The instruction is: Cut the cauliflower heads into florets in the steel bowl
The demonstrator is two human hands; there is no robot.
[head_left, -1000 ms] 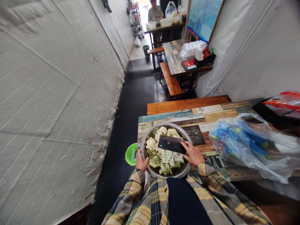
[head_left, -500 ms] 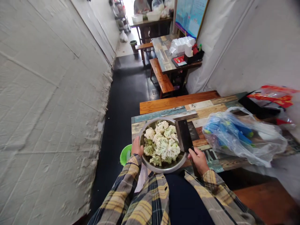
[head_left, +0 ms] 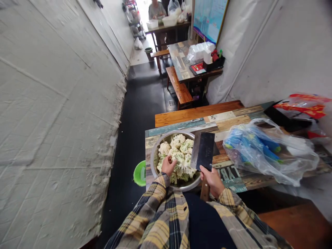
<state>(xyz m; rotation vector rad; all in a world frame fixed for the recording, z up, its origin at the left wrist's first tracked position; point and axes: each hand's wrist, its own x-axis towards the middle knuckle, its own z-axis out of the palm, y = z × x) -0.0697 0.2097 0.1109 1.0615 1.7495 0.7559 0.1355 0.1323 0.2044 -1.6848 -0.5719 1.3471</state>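
Observation:
A steel bowl [head_left: 153,165] full of cauliflower florets [head_left: 183,162] rests at the near left end of the patterned table [head_left: 232,124]. My left hand [head_left: 168,166] is over the bowl's left half, at the florets, its fingers curved with a gap between thumb and fingers; no floret shows lifted in it. My right hand [head_left: 213,180] grips a cleaver [head_left: 204,150] by its wooden handle. The cleaver's broad dark blade is upright, overlapping the bowl's right rim.
Right of the cleaver lies a clear plastic bag [head_left: 261,147] with blue items inside. A green basin [head_left: 140,173] sits low beside the table's left edge. Beyond are a wooden bench [head_left: 197,112], another table [head_left: 178,58] and a seated person [head_left: 157,11]. A wall [head_left: 57,131] runs along the left.
My left hand has left the bowl's left rim and moved right, over the cauliflower. My right hand has shifted slightly left and down, and the cleaver's blade has turned more face-on.

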